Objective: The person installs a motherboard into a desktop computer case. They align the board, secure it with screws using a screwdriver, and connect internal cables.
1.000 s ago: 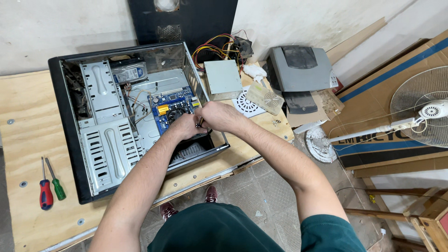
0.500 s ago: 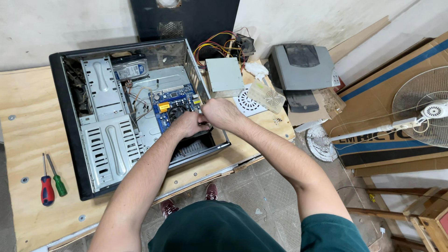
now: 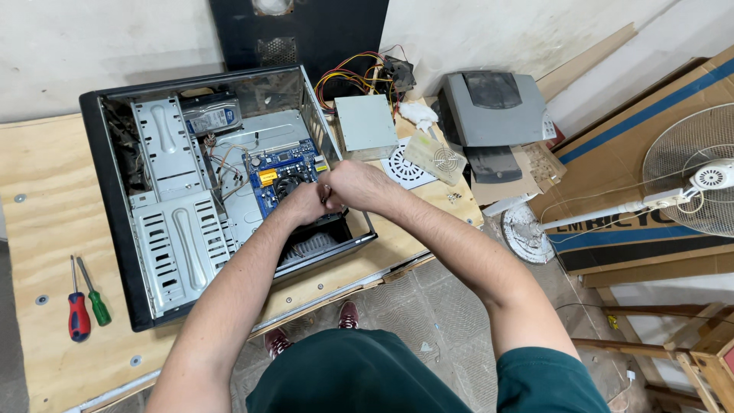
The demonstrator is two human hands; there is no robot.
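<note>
An open black computer case (image 3: 115, 229) lies on its side on a plywood bench. Inside are a blue motherboard (image 3: 279, 164) with a black fan, a hard drive (image 3: 210, 118) and grey metal drive bays (image 3: 172, 252). My left hand (image 3: 302, 205) and my right hand (image 3: 363, 186) meet over the lower right corner of the motherboard, near the case's side wall. The fingers of both are curled together around something small and dark (image 3: 326, 194). What that small thing is stays hidden by the fingers.
A red screwdriver (image 3: 77, 313) and a green screwdriver (image 3: 96, 302) lie left of the case. Right of it are a grey power supply (image 3: 365, 122) with coloured wires, a white fan grille (image 3: 405, 167), a grey printer (image 3: 493, 111), a cardboard box (image 3: 650, 153) and a white standing fan (image 3: 696, 180).
My hands have stayed together over the same corner of the motherboard, and only the fingers have shifted a little. The view has barely moved.
</note>
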